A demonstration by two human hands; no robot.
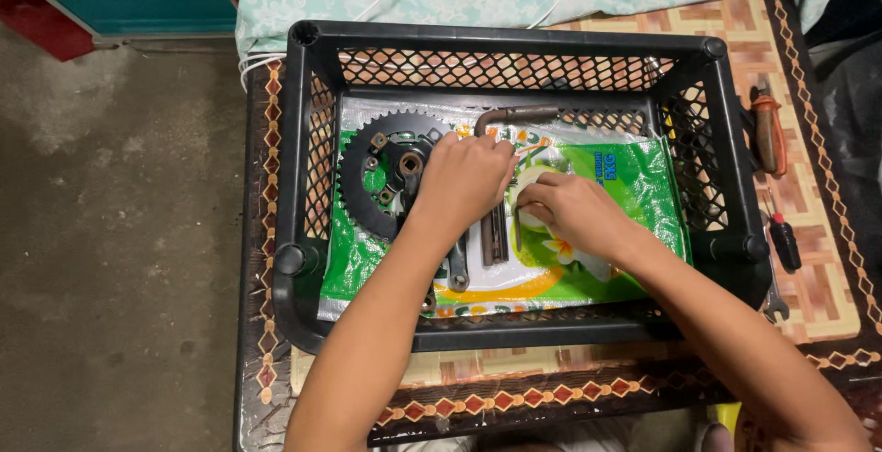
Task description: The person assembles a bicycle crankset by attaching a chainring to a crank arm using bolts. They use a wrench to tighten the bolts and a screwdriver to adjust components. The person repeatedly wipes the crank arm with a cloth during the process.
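A black mesh crate (pixel 299 140) sits on the patterned desk (pixel 827 296), lined with a green sack (pixel 643 186). Inside lies a chainring crank (pixel 367 186) — left hand (pixel 464 181) curled over it; right hand (pixel 570 213) pinches a thin metal rod (pixel 517 231).

Chainring (pixel 381 172) lies left in the crate (pixel 303 140), bent rod (pixel 514 117) behind, screwdrivers (pixel 770 135) outside right

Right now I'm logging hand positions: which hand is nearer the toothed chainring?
Left. The left hand rests at the chainring's right edge, partly over it; the right hand lies farther right on the green sack.
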